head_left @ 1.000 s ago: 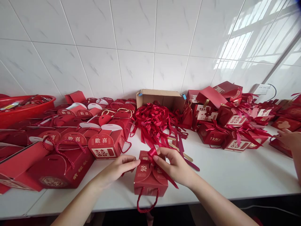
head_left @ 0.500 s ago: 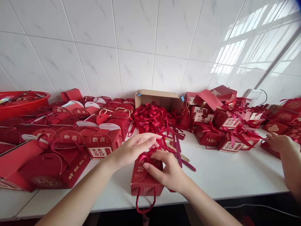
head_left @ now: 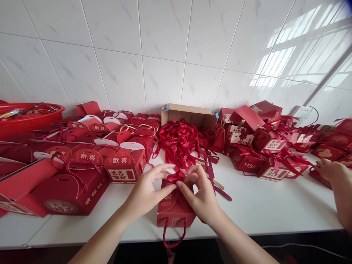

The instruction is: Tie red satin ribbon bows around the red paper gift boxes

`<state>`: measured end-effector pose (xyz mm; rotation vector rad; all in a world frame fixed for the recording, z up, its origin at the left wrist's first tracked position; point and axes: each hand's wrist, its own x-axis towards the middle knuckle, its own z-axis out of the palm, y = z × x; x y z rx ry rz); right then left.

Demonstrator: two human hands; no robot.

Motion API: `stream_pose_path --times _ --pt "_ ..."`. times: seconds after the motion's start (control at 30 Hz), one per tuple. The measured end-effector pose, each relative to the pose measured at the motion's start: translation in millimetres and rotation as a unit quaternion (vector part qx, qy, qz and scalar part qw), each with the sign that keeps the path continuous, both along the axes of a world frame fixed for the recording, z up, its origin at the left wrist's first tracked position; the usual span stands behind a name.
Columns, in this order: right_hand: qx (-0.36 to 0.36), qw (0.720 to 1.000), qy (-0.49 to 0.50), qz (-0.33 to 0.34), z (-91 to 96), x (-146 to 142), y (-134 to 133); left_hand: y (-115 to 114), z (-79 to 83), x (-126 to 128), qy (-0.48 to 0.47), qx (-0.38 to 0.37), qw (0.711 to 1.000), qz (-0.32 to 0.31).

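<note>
A small red gift box stands at the table's front edge, its twisted cord handle hanging toward me. Over its top, a red satin ribbon is bunched between my fingers. My left hand pinches the ribbon from the left with thumb and fingertips. From the right, my right hand pinches it too, thumb close to the left thumb. Part of the box top is hidden by both hands. Just behind lies a heap of loose red ribbons spilling from an open cardboard box.
Many red gift boxes crowd the left side, with a red plastic basin behind. Beribboned boxes are stacked at right. Flat strips lie beside my box. Another person's hand is at far right, near a power strip.
My left hand has lowered from above the ribbon and now pinches it. My right fingers have lifted and curled around the ribbon, which is raised in a loop. The view has shifted slightly.
</note>
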<state>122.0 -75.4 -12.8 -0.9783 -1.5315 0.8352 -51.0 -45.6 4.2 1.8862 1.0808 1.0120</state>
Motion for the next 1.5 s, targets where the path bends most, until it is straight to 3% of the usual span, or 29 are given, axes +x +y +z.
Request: stream_pose_path --times 0.17,0.5,0.6,0.7,0.87,1.0,1.13,1.23,1.33,1.5 --pt "0.045 0.998 -0.044 -0.014 -1.2 0 0 -3 0.5 0 -0.028 -0.012 0.999 -0.024" --pt "0.098 0.979 -0.171 -0.042 2.7 6 -7 0 -9.4 -1 0.013 0.109 0.992 -0.058" --pt "0.074 0.977 -0.19 -0.057 2.9 9 -9 1 -9.1 -2 0.018 0.122 0.991 -0.058" --pt "0.017 0.987 -0.156 -0.046 3.5 10 -8 -1 -4.6 -2 0.022 0.087 0.994 -0.061" --pt "-0.089 0.993 -0.064 0.05 8.3 13 -7 -3 0.3 -1 0.011 0.055 0.996 -0.07" --pt "-0.122 0.986 -0.041 0.105 8.8 13 -4 3 -5.4 5 -0.014 0.052 0.997 -0.06" --pt "-0.15 0.985 0.033 0.079 3.0 10 -2 6 -6.8 7 -0.042 0.04 0.998 -0.025" --pt "-0.162 0.984 0.057 0.057 -0.2 8 -4 0 0.1 3 0.002 0.054 0.997 -0.047" --pt "-0.164 0.983 0.061 0.058 0.3 6 -9 -9 4.1 0 0.063 0.085 0.992 -0.062" --pt "-0.148 0.988 0.002 0.044 3.4 17 -15 -11 -4.2 -1 0.047 0.11 0.992 -0.04"
